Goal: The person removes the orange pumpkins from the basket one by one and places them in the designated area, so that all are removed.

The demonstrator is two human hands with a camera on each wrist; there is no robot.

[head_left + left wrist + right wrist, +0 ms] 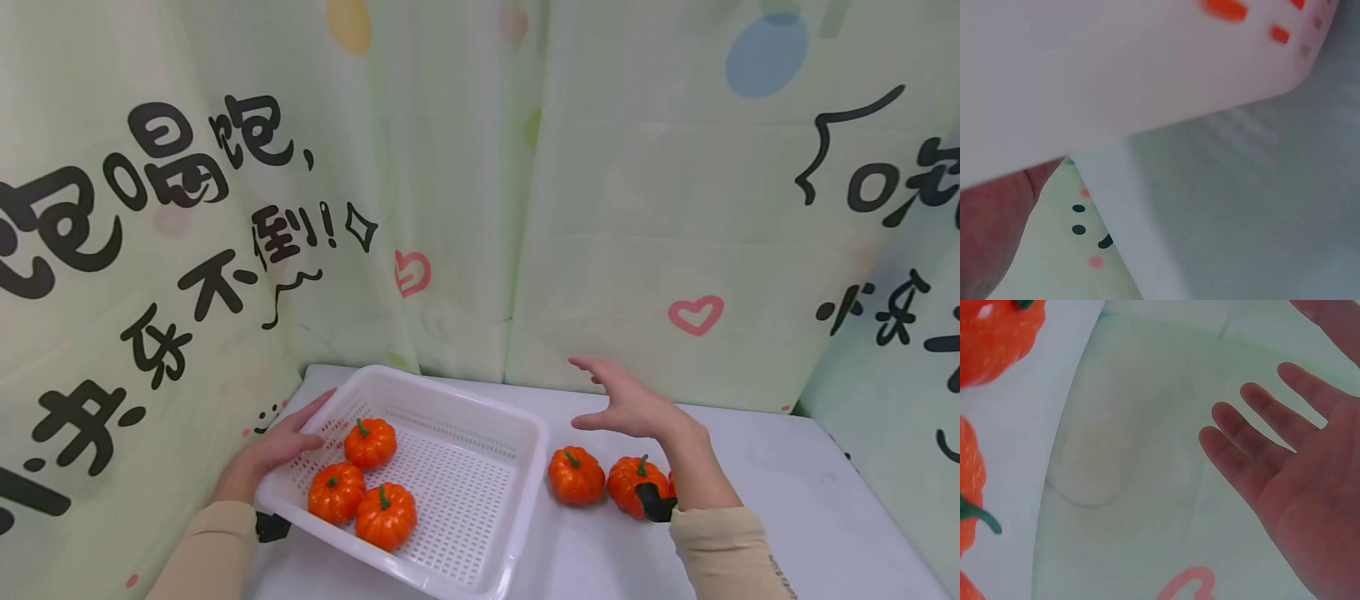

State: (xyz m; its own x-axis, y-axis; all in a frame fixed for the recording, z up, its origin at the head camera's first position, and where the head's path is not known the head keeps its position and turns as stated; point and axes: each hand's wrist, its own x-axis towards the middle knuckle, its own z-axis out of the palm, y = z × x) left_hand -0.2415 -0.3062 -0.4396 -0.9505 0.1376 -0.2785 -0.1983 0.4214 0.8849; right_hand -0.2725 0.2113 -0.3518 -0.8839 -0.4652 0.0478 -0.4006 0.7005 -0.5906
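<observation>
My left hand point(281, 443) holds the left rim of a white perforated plastic basket point(534, 492), thumb over the edge and fingers along its outer side. Three small orange pumpkins with green stems lie together in the basket's left part, one of them a front pumpkin point(386, 517). In the left wrist view the basket's smooth wall point(1085, 75) covers most of that hand. My right hand point(633, 404) is raised with fingers spread and nothing in it, above and behind an orange pumpkin point(576, 477) and a second pumpkin point(633, 482) on the table. The right forearm mostly hides a third.
The white table point(795, 483) runs back to a pale green printed curtain point(615, 250), which also hangs along the left and right sides. The basket's right wall stands close to the nearest loose pumpkin. Black wrist straps point(656, 503) show at the sleeves.
</observation>
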